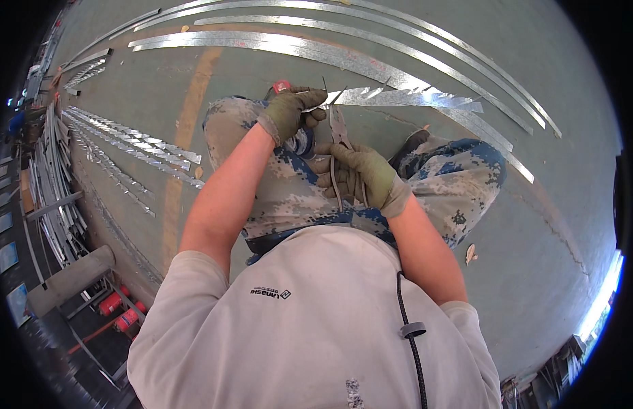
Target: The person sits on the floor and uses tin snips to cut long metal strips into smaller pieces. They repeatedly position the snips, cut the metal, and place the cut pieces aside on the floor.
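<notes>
In a green-brown work glove, my left hand (294,114) closes on the near end of a shiny sheet-metal strip (391,97). That strip runs off to the right, and several pointed, bent-up tabs stand along its edge. My gloved right hand (360,170) grips the handles of a pair of tin snips (339,129). Their jaws point away from me and meet the strip's edge just right of my left hand; whether they are closed on the metal I cannot tell. Beside the left hand shows a small red object (281,86), partly hidden, its kind unclear.
Long flat metal strips (275,44) lie across the floor ahead. More strips with toothed edges (136,143) lie at the left. Beyond them are stacked metal profiles (50,184) and red cylinders (122,310) by a frame. My camouflage-clad knees (459,177) flank the work.
</notes>
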The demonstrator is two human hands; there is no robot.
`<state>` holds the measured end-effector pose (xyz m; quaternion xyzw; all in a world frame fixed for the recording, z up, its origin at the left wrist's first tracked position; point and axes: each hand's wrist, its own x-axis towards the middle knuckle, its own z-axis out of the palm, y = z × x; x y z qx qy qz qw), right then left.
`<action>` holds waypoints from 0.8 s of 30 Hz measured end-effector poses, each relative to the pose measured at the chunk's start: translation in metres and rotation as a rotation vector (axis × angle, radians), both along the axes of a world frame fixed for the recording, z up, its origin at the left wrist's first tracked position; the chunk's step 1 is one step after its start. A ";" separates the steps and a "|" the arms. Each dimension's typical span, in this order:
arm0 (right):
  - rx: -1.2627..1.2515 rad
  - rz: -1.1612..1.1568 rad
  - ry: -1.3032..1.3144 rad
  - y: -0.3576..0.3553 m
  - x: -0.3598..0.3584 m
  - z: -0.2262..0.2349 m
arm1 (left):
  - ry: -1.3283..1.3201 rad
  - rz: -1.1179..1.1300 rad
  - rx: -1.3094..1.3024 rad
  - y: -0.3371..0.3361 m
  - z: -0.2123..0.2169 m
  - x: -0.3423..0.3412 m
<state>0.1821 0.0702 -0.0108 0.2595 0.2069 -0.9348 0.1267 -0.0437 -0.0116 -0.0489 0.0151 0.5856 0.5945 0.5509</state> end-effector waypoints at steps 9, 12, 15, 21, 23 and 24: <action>0.307 0.010 -0.169 0.006 0.005 0.016 | 0.058 -0.094 -0.048 -0.001 -0.003 -0.004; 0.421 0.030 -0.115 0.007 0.004 0.024 | 0.073 -0.083 -0.046 -0.002 -0.008 -0.003; 0.533 0.049 -0.152 0.008 -0.008 0.025 | 0.071 -0.083 -0.052 -0.001 -0.006 -0.002; 0.604 0.013 -0.152 0.014 -0.022 0.026 | 0.041 -0.086 -0.044 -0.001 -0.005 -0.004; 0.609 -0.020 -0.172 0.012 -0.027 0.025 | 0.034 -0.104 -0.037 -0.002 -0.009 -0.006; 0.605 -0.049 -0.164 0.012 -0.028 0.027 | 0.040 -0.109 -0.039 -0.002 -0.010 -0.006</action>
